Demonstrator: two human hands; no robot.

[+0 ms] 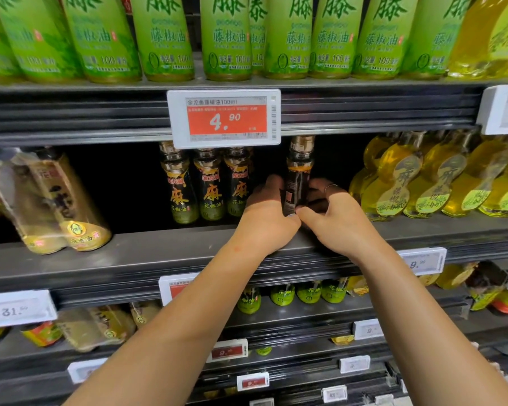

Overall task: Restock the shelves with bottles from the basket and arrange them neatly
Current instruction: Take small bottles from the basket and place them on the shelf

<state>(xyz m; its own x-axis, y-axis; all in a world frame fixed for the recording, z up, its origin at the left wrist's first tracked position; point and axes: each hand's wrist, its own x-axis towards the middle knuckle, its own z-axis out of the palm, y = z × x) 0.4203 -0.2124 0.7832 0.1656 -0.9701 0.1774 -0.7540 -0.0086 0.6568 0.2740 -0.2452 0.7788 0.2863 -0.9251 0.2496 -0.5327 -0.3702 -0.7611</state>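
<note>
Item in hand: dark bottle, slim, brown cap, its back label turned toward the camera; upright on the middle shelf, well forward of the dark back of the bay.
Left hand: reaches in from below; grip curled round the bottle's left side, thumb low near its base.
Right hand: grip curled round the bottle's right side, thumb meeting the left thumb in front of the base; thin ring on one finger.
Neighbours, left: row of three matching bottles, front labels facing out, the nearest just beside the left hand.
Neighbours, right: yellow oil bottles, clustered, apart from the held bottle by a dark gap.
Above: green-labelled bottles on the upper shelf; red price tag on its rail, hanging over the caps of the dark row.
Far left: pale bottles in wrap, leaning.
Basket: not in view.
Step in hand, as judged: placing and squaring up one bottle at the end of the dark row.
Progress, as judged: part done; open room remains behind and beside the row.
Next move calls for: a turn of the bottle so its front label faces out, a slide left to close up with the row, then release without knocking the neighbours.
</note>
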